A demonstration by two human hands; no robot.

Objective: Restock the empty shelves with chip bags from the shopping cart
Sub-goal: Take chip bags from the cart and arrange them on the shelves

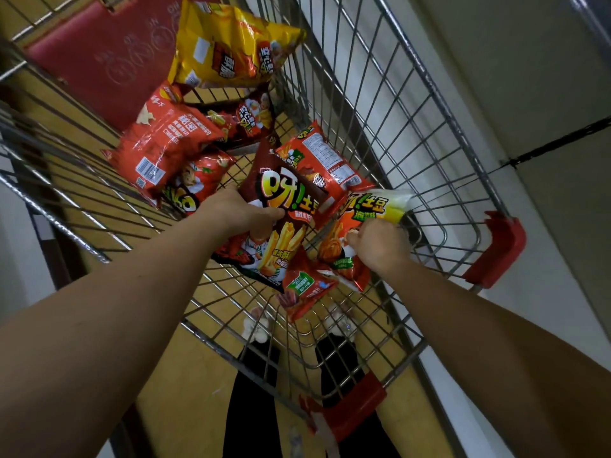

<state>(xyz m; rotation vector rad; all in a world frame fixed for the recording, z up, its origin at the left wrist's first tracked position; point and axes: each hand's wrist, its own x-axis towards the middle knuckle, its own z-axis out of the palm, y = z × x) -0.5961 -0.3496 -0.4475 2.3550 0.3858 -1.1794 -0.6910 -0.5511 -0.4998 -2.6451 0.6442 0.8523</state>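
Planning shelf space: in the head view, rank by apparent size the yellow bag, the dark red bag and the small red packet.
1. Yellow bag
2. Dark red bag, similar; nearer, so unsure
3. Small red packet

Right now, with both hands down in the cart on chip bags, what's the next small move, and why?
Probably lift both bags straight up out of the cart. The left hand already pinches the dark red bag at its edge, and the right hand is closed on the orange and yellow bag. Both lie on top of the pile, so nothing seems to pin them.
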